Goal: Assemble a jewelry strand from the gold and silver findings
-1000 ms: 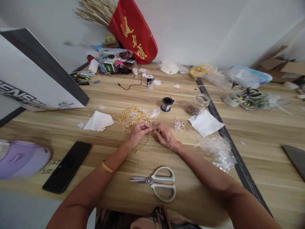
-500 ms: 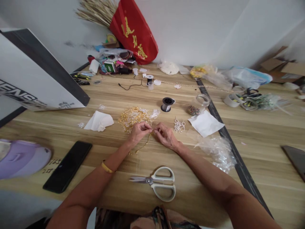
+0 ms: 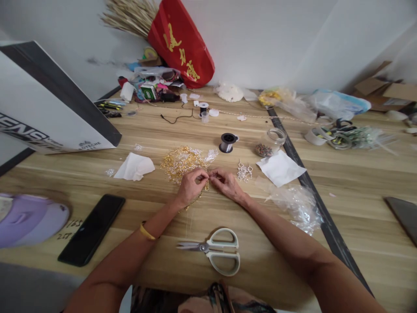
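Observation:
My left hand [image 3: 192, 187] is closed in a pinch, with a thin gold chain [image 3: 196, 201] trailing from beneath its fingers onto the table. Fingertip to fingertip with it, my right hand [image 3: 227, 184] is pinched too; whatever lies in its grip is too small to see. Just behind my left hand spreads a heap of gold and silver chains [image 3: 179, 161]. Silver small pieces with rings [image 3: 244, 171] lie to the right of my right hand. Scissors with white handles [image 3: 208, 247] rest in front of both hands, blades pointing left.
Beyond the hands stands a spool of thin wire [image 3: 228, 142]. A glass jar [image 3: 275, 140] sits by a white paper [image 3: 282, 168] and crumpled clear plastic [image 3: 298, 206]. To the left are a black phone [image 3: 91, 229], a paper piece [image 3: 134, 166] and a large box [image 3: 55, 100].
Both hands stay pinched together at nearly the same spot. My left hand has turned slightly, and the chain below it hangs closer to the hand. The view has shifted a little.

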Available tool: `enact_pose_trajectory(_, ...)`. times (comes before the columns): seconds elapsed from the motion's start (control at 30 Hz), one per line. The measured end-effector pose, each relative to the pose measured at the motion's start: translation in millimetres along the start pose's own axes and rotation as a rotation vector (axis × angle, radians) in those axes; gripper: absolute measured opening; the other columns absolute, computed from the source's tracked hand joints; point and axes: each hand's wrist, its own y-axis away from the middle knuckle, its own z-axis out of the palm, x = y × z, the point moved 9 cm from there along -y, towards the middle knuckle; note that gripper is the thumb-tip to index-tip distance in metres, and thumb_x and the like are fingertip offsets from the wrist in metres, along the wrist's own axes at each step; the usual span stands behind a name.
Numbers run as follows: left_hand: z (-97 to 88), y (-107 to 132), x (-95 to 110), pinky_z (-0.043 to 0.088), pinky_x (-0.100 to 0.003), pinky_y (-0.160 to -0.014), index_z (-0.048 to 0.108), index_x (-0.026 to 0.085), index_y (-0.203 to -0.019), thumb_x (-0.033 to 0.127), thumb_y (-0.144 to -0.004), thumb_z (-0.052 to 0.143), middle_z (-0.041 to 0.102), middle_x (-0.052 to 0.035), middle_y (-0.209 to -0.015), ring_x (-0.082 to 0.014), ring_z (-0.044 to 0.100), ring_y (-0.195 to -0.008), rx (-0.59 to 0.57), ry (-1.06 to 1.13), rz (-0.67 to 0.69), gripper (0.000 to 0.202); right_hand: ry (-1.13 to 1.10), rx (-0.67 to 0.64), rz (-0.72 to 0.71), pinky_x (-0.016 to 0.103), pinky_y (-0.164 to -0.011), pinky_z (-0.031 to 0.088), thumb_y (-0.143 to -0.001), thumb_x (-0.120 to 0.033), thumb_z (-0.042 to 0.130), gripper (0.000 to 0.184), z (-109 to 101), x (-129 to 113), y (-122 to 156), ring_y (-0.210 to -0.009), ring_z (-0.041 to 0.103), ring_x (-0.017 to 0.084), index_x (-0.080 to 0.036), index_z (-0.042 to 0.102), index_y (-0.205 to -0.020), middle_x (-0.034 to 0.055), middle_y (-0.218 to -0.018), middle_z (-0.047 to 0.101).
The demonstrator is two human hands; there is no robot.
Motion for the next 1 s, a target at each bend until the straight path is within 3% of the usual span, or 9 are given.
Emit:
enact_pose_trajectory(0.27,-2.0,1.6,7.3,0.048,-0.024,-0.064,0.061,0.017,-0.075,0.013,-0.08,0.058,0.066,-0.0031,-0.077,-0.0136,0.061,-0.071,0.05,-0.063,0.112,0.008,-0.142,-0.08,0.122,0.023,-0.051,0.03,-0.083,-0.042,0.056,0.03,6.9,10.1,-2.0,-0.054,0.039,0.01,-0.014,0.062,-0.09,-0.0025,-0.063,0.05)
enact_pose_trajectory(0.53,-3.0,2.7,14.9,0.049,-0.025,-0.065,0.061,0.017,-0.076,0.011,-0.081,0.057,0.066,-0.0038,-0.076,-0.0139,0.062,-0.072,0.087,-0.079,0.19,0.009,-0.214,-0.083,0.172,0.023,-0.046,0.025,-0.08,-0.049,0.058,0.035,8.2,9.6,-2.3,-0.05,0.034,0.008,-0.014,0.06,-0.085,-0.0046,-0.058,0.045)
enact_pose_trajectory(0.77,-2.6,1.8,15.8,0.049,-0.025,-0.065,0.061,0.017,-0.075,0.012,-0.082,0.056,0.065,-0.0035,-0.075,-0.0137,0.06,-0.071,0.084,-0.059,0.187,0.01,-0.216,-0.073,0.168,0.022,-0.049,0.027,-0.079,-0.047,0.06,0.033,7.1,10.1,-3.4,-0.053,0.036,0.008,-0.014,0.058,-0.082,-0.0043,-0.06,0.045)
enact_pose_trajectory(1.0,-3.3,1.8,8.9,0.051,-0.025,-0.067,0.063,0.018,-0.078,0.017,-0.083,0.057,0.067,-0.0044,-0.079,-0.0141,0.062,-0.074,0.072,-0.033,0.089,0.007,-0.173,-0.095,0.136,0.022,-0.05,0.029,-0.083,-0.043,0.057,0.027,7.6,11.7,-2.9,-0.053,0.038,0.009,-0.016,0.057,-0.082,-0.0041,-0.059,0.047)
